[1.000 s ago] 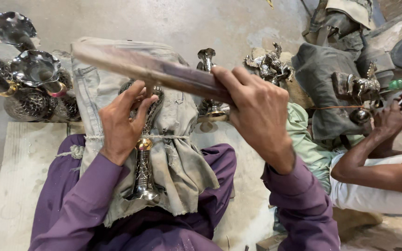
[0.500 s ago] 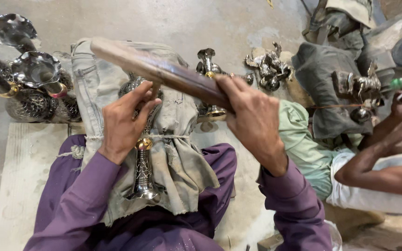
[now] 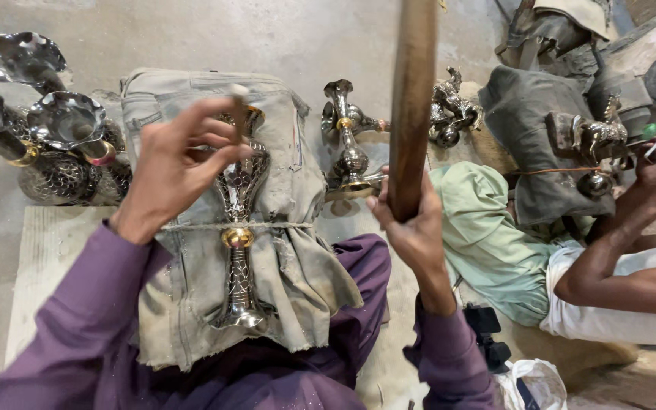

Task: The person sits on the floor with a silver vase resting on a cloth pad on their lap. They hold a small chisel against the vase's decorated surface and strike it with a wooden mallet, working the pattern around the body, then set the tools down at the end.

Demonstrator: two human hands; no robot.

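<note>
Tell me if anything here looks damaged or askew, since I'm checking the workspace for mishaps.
Nothing stands out. The metal stand lies straight on the worn cloth, tied by a cord, the left hand at its top. The right hand holds the wooden stick upright.

Wooden stick point(image 3: 413, 106) swung from lying slantwise across the cloth to standing upright in right hand point(image 3: 411, 228). Left hand point(image 3: 172, 163) lifted slightly above the metal stand point(image 3: 238, 228).
</note>
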